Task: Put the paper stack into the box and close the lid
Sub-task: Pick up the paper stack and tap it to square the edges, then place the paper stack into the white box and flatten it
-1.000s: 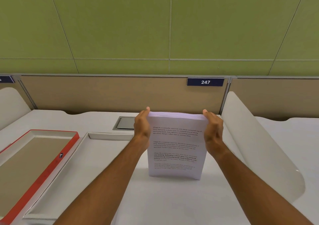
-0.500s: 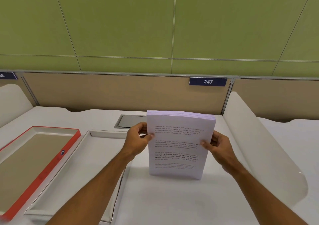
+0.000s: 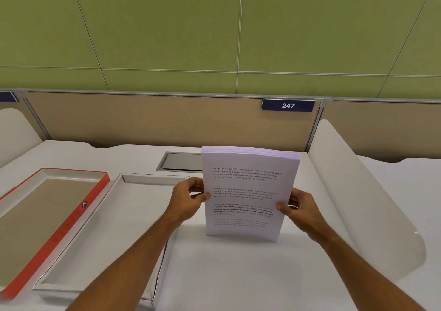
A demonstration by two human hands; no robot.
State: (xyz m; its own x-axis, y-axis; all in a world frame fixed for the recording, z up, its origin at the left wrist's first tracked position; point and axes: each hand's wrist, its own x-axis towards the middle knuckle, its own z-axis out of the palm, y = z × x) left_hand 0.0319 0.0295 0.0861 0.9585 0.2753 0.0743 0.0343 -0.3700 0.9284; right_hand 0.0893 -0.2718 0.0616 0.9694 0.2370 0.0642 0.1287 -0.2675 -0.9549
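Upright on the desk, the paper stack is pinched at its side edges by the left hand and right hand; loosely gripped sheets could fan or slide while moving toward the open box at nine o'clock.

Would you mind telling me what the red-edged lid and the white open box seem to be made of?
The red-edged lid looks like matte cardboard: its inside is raw brown board. The white open box seems to be thin coated card, with folded walls and a faint sheen, though that is uncertain.
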